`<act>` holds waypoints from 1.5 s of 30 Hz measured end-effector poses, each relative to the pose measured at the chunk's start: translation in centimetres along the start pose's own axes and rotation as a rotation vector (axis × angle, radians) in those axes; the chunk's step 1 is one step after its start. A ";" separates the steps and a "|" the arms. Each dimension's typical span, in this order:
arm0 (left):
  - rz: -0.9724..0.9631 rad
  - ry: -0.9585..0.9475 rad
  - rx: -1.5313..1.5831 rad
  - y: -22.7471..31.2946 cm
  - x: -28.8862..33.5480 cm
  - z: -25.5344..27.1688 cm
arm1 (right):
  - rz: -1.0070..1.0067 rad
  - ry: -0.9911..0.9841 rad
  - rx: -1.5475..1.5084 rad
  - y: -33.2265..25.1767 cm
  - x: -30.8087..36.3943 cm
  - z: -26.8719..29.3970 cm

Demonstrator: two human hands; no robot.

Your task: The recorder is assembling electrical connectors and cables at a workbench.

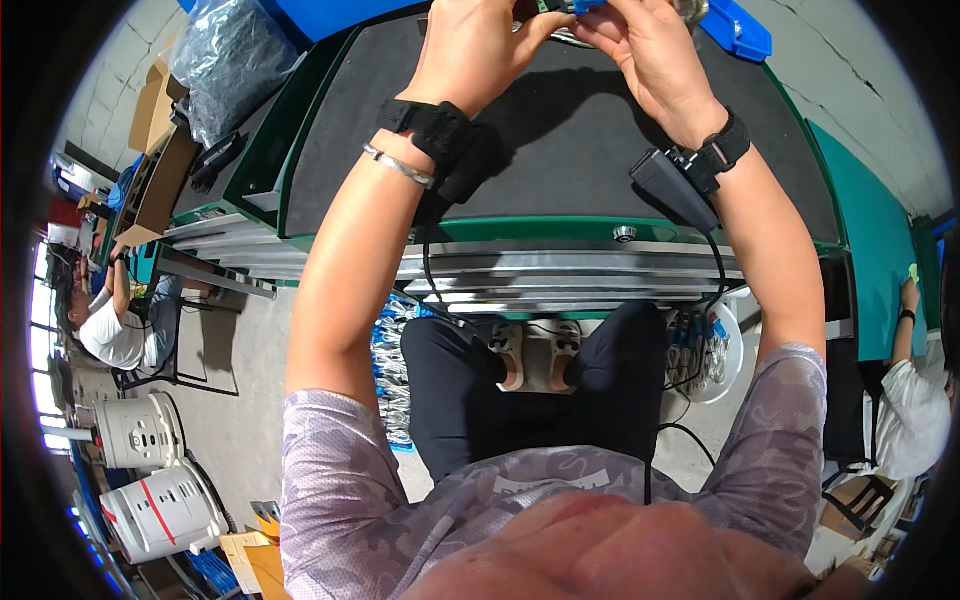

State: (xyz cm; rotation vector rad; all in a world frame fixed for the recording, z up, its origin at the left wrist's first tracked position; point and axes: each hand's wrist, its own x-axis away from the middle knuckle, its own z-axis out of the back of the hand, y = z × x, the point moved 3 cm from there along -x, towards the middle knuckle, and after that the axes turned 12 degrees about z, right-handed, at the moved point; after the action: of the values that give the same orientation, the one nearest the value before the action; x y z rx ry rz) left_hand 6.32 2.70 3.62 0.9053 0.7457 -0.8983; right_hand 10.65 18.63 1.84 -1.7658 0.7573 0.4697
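My left hand (478,45) and right hand (640,45) meet at the far edge of the bench (560,232), fingertips pinched from both sides on a small part (565,6) with a blue end. Most of it runs off the top of the view, so I cannot tell its full shape.

What worries me: I am holding it up off the mat (560,140) with fingertips only, so a slip would, I think, drop it onto the mat or roll it toward the bin (738,30) just right of the part. The cable (722,275) hanging from my right wrist unit (672,187) down past the bench edge could snag on that edge and jerk my grip.

The mat is black, matte and flat, framed in glossy green. The front of the bench is ribbed, silvery metal. My wrist straps (432,125) are black woven fabric; a thin metal bangle (398,166) sits below the left one. The bin is hard blue plastic. Far left of the bench lies a crinkled clear bag (228,60).
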 end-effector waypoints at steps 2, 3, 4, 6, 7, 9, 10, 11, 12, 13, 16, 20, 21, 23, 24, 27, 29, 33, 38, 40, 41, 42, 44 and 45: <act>-0.122 0.041 0.003 0.5 0.0 0.4 | -0.163 -0.083 -0.016 0.6 0.1 0.4; -0.018 -0.081 -0.001 0.2 0.0 0.3 | -0.161 -0.073 -0.014 0.8 0.1 0.6; 0.088 -0.199 -0.009 -0.1 0.1 0.3 | -0.182 -0.083 0.000 1.2 0.2 0.6; 0.066 -0.227 -0.028 -0.5 0.1 -0.1 | -0.212 -0.100 0.033 1.5 0.2 0.7; 0.044 -0.252 -0.050 -0.5 0.1 -0.1 | -0.213 -0.092 0.033 1.5 0.2 1.0; 0.032 -0.272 -0.078 -0.7 0.1 -0.2 | -0.285 -0.108 0.049 1.8 0.1 1.5; 0.022 -0.286 -0.107 -0.7 0.2 -0.1 | -0.287 -0.099 0.050 1.7 0.1 1.4; 0.019 -0.270 -0.071 -0.6 0.3 0.1 | -0.302 -0.092 0.013 1.7 0.0 1.2; 0.032 -0.288 -0.064 -0.5 0.2 0.2 | -0.317 -0.086 -0.025 1.6 0.0 1.0; 0.047 -0.300 -0.059 -0.4 0.2 0.3 | -0.319 -0.084 -0.024 1.5 -0.1 1.2; 0.051 -0.280 -0.001 -0.7 0.3 0.2 | -0.359 -0.134 -0.103 1.4 -0.3 1.7; 0.051 -0.263 0.022 -0.9 0.4 0.1 | -0.322 -0.146 -0.078 1.5 -0.3 1.2; 0.056 -0.211 0.017 -1.0 0.5 0.0 | -0.245 -0.119 -0.007 1.4 -0.2 1.0; 0.060 -0.159 0.010 -0.4 0.4 0.0 | -0.166 -0.091 0.063 1.1 0.0 0.5; 0.054 -0.129 -0.039 -0.1 0.3 -0.1 | -0.129 -0.049 0.046 1.0 0.0 0.5; 0.025 -0.072 -0.082 0.3 0.2 0.0 | -0.116 -0.005 -0.034 0.8 -0.2 0.9; 0.042 -0.191 -0.028 0.2 0.1 0.1 | -0.159 0.007 -0.142 0.5 -1.5 3.2; 0.340 -0.256 0.076 -1.7 0.4 1.1 | -0.306 0.053 -0.303 0.8 -3.5 5.3; 0.479 -0.320 0.698 -1.8 0.1 -0.2 | -0.412 -0.086 -0.405 -0.5 -3.1 4.9; 0.475 -0.401 0.831 -1.4 -0.1 -0.6 | -0.428 -0.147 -0.430 -0.6 -2.5 4.4; 0.474 -0.396 0.828 -1.5 0.0 -0.6 | -0.454 -0.169 -0.445 -0.2 -2.3 4.3; 0.451 -0.420 0.852 -1.3 0.1 -0.7 | -0.492 -0.151 -0.443 0.1 -2.1 4.1; 0.380 -0.461 0.896 -1.6 0.2 -0.8 | -0.519 -0.162 -0.417 0.7 -1.6 3.4; 0.380 -0.458 0.893 -1.8 0.4 -0.9 | -0.519 -0.166 -0.419 0.7 -1.5 3.1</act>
State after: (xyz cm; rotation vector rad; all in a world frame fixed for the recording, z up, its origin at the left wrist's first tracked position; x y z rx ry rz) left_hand 4.76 2.79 2.31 1.4813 -0.2726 -1.0459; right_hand 9.29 21.83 1.36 -2.1855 0.0646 0.4302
